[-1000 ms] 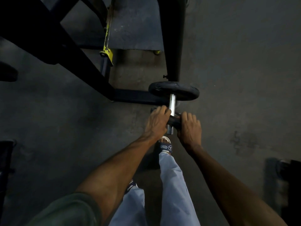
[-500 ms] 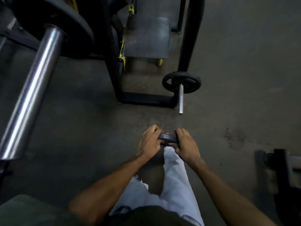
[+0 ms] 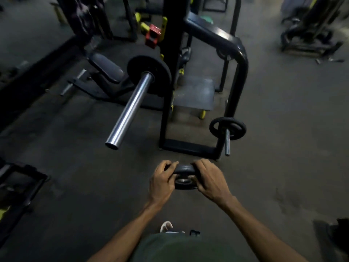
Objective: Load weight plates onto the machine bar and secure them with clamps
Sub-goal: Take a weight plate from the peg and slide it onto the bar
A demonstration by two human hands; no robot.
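Observation:
I hold a small black weight plate in front of me at waist height. My left hand grips its left edge and my right hand grips its right edge. Up and to the left, the machine's thick chrome bar points toward me with a large black plate seated at its far end. To the right, a thin chrome storage peg low on the black frame carries one small black plate. No clamp is visible.
The black machine frame and its upright post stand ahead, with a padded seat at the left. A red block hangs on the post. Dark equipment sits at the left edge and far right.
Both hands pulled the small plate off the low storage peg and lifted it back toward me. My view rose, bringing the long machine bar and its big plate into sight.

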